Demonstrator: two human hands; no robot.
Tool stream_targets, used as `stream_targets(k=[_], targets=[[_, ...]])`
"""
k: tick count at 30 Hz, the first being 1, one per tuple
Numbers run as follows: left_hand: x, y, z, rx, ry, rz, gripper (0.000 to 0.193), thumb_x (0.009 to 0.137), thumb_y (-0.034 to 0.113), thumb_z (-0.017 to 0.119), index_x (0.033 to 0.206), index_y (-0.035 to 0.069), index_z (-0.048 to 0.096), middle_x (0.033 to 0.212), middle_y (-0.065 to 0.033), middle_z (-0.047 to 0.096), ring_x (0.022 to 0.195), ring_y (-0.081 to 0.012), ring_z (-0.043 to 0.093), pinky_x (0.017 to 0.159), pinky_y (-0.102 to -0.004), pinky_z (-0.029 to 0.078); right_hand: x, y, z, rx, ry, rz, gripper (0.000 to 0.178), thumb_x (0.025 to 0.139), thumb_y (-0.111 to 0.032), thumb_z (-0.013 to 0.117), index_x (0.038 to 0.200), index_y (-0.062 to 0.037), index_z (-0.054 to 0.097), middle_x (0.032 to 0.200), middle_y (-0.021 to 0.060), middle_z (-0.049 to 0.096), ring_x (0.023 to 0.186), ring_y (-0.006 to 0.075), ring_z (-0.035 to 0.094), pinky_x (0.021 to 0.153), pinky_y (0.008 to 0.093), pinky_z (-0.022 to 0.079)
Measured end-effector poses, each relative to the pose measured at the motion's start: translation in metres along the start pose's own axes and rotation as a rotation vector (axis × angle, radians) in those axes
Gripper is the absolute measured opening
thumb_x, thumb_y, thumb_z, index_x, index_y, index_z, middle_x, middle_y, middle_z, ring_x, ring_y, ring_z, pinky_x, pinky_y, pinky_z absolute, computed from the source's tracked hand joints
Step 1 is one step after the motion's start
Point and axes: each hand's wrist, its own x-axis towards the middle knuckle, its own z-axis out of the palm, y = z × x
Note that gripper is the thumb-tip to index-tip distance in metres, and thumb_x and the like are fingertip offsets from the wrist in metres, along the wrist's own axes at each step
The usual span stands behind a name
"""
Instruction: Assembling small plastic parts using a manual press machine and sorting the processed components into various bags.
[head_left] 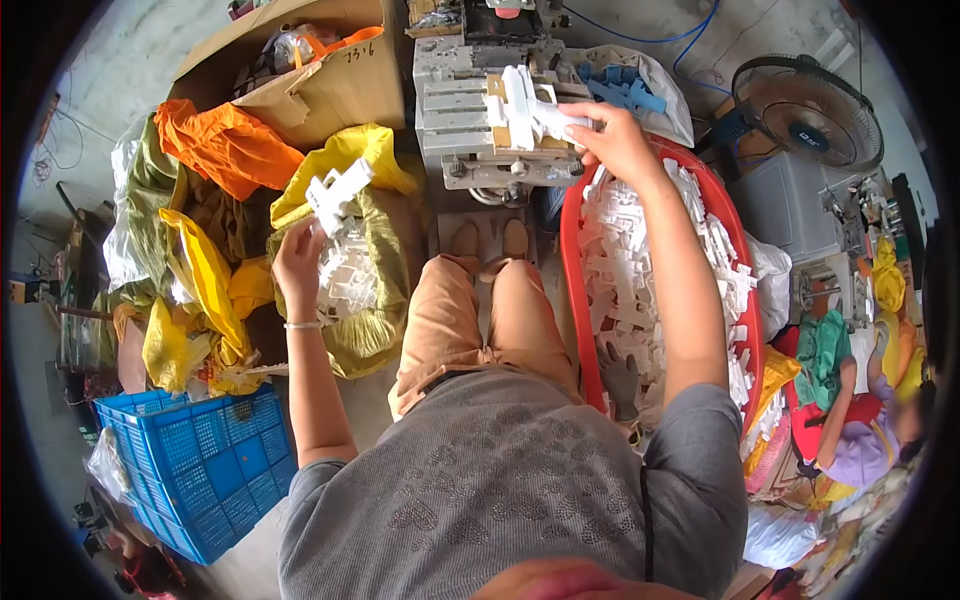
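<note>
My left hand has its fingers pinched at the lower end of a white plastic part. That part is over an olive-yellow woven sack, in which several white pieces lie. Across the machine, my right hand grips the right end of another white plastic part with thumb and fingers. It lies on the machine's metal bed, against another upright white piece. Part of the grip is hidden behind my fingers.
A red tub heaped with white parts stands right of my legs, a grey glove inside. A cardboard box, a blue crate and yellow sacks are left. A fan and a seated person are right.
</note>
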Motion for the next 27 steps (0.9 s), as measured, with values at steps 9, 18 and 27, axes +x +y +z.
stream_targets(k=[9,18,27], targets=[[-0.033,-0.094,-0.032,0.165,-0.079,-0.187,0.034,0.087,0.018,0.059,0.117,0.001,0.056,0.111,-0.0062,0.060,0.095,-0.0135,0.056,0.083,-0.0255,0.044,-0.080,0.040,-0.034,0.178,0.152,0.067,0.034,0.092,-0.027,0.052,0.122,-0.0107,0.052,0.101,0.0011,0.058,0.063,0.0050,0.053,0.052,0.0177,0.042],[-0.056,-0.142,-0.018,-0.025,-0.222,-0.341,0.023,0.088,0.011,0.056,0.107,-0.002,0.059,0.100,-0.0078,0.062,0.087,-0.0145,0.060,0.077,-0.0251,0.050,-0.360,0.234,-0.064,-0.596,0.401,0.761,0.027,0.083,-0.027,0.058,0.102,-0.0089,0.062,0.097,0.0132,0.064,0.090,0.0302,0.061,0.076,0.0380,0.048],[-0.065,-0.065,0.059,0.191,-0.350,-0.022,0.023,0.074,0.001,0.061,0.096,0.006,0.066,0.082,-0.0026,0.065,0.071,-0.0116,0.058,0.068,-0.0252,0.048,-0.306,0.331,0.032,-0.457,0.456,0.526,0.042,0.076,-0.022,0.064,0.113,-0.0051,0.055,0.102,0.0171,0.061,0.093,0.0322,0.059,0.081,0.0382,0.047]])
